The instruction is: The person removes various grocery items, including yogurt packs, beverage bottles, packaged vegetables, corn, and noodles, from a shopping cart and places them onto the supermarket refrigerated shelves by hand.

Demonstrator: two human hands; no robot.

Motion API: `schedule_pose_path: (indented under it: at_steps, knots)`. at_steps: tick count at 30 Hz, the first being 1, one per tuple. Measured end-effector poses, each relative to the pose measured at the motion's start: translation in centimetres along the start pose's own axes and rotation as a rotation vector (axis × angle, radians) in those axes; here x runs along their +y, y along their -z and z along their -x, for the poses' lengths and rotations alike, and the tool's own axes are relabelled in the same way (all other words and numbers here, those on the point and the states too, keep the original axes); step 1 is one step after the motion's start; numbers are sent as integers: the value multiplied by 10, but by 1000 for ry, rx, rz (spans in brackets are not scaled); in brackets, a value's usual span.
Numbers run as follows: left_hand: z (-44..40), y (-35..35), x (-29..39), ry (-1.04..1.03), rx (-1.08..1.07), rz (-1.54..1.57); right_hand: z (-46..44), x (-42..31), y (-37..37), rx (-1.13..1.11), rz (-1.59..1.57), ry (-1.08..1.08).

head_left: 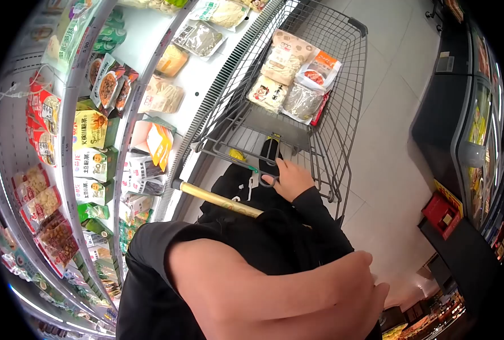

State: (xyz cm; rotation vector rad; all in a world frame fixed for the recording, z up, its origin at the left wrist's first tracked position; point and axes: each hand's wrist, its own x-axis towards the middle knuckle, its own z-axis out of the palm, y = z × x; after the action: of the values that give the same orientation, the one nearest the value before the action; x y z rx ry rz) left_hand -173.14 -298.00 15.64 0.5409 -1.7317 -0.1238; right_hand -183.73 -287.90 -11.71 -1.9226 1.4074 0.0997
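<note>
My right hand (293,180), in a black sleeve, is at the rear of a wire shopping cart (345,119). Its thumb and fingers close on a grey curved part there. My left arm is bare below a short black sleeve and crosses in front of my body. My left hand (357,286) is at the lower right with fingers bent; what they hold, if anything, is hidden. The cart's yellow handlebar (218,199) runs across my front. In the cart lie a beige noodle pack (286,56), a white-orange pack (319,71), a cream pack (267,95) and a clear bag (303,103).
A refrigerated shelf (198,85) with several packed foods stands close along the cart's left side. Tiled floor (388,130) lies to the right. Further right are a dark display case (442,107) and a red box (442,215) on a black surface.
</note>
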Motion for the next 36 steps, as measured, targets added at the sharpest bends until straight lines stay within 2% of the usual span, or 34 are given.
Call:
schedule_pose_path:
  at_steps: [1,2,3,4,7,12,14,17,18,20,21,22,23,25,26,27,28,29,30,31,33,35,36]
  knots:
    - [0,-5,-8,3,-20,-14,-4,-2,0,-13,-7,1]
    - [0,-8,-15,-131,-15,80,-6,0,1,-34,-27,2]
    - [1,-10,-16,-267,-15,179,-5,6,-9,60,-25,53]
    - [1,-13,-12,-273,-41,163,-7,6,-6,40,-22,49]
    - [8,-25,15,5,118,175,-7,9,-6,35,-27,56]
    - [14,-27,7,-19,68,162,-10,9,-3,13,-44,56]
    - [18,-26,1,-22,-54,219,-9,10,0,-5,-43,61]
    - [34,-34,-15,17,-78,314,-9,7,3,-70,-70,36]
    - [28,-28,-16,171,-140,398,-9,6,5,-95,-82,30]
    - [45,-17,-40,91,-344,377,-7,14,-6,-86,-98,54]
    - [58,-29,-55,148,-303,390,-7,17,-9,-75,-105,103]
    - [73,-28,-73,248,-472,380,-5,20,-9,-96,-147,97]
    - [93,-30,-92,407,-632,371,-6,35,-14,-64,-138,279]
    - [141,-40,-121,776,-894,332,-17,41,7,113,-240,315]
    - [170,-44,-137,908,-967,303,-20,43,22,-93,-218,223]
    - [201,-45,-149,1039,-1038,271,-25,47,29,-86,-209,217]
    - [228,-46,-162,1031,-1033,275,-36,55,36,-157,-276,208]
    - [255,-44,-172,1060,-1139,207,-45,64,41,-234,-349,196]
    - [277,-41,-178,1089,-1244,136,-55,76,35,-214,-523,170]
    - [295,-40,-186,1080,-1238,139,-67,90,27,-205,-685,113]
    - [323,-38,-197,1113,-1436,116,-90,118,-1,-112,-913,-57]
    - [343,-43,-208,1147,-1459,135,-114,148,-27,-16,-964,-225]
    - [354,-47,-215,1190,-1479,145,-129,174,-54,61,-1025,-226]
